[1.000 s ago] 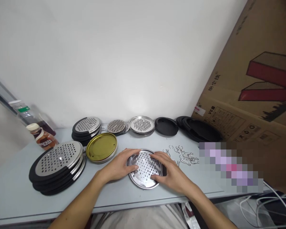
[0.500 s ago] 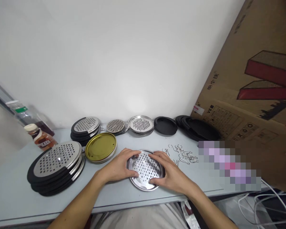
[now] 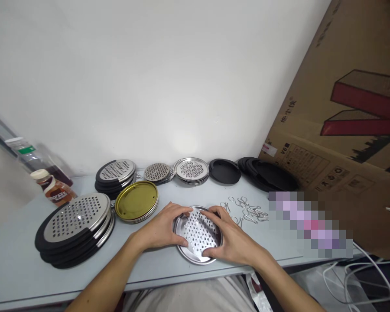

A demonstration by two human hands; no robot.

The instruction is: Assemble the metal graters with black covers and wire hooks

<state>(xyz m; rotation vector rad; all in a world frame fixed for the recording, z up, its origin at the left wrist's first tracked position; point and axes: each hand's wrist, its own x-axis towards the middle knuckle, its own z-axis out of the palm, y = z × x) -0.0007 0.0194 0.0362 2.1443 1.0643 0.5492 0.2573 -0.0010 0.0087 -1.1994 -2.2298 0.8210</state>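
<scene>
"What's different?"
"The round metal grater plate has eased nearer the table's front edge, its face paler."
"And the hands?"
"Left hand and right hand: both thumbs sit closer to that edge now."

The table bears a disc between the fingers, clips beyond the right fingertips, lids and graters leftward.

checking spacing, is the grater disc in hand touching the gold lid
Apart; the head view shows tabletop and left hand between grater disc and gold lid.
</scene>
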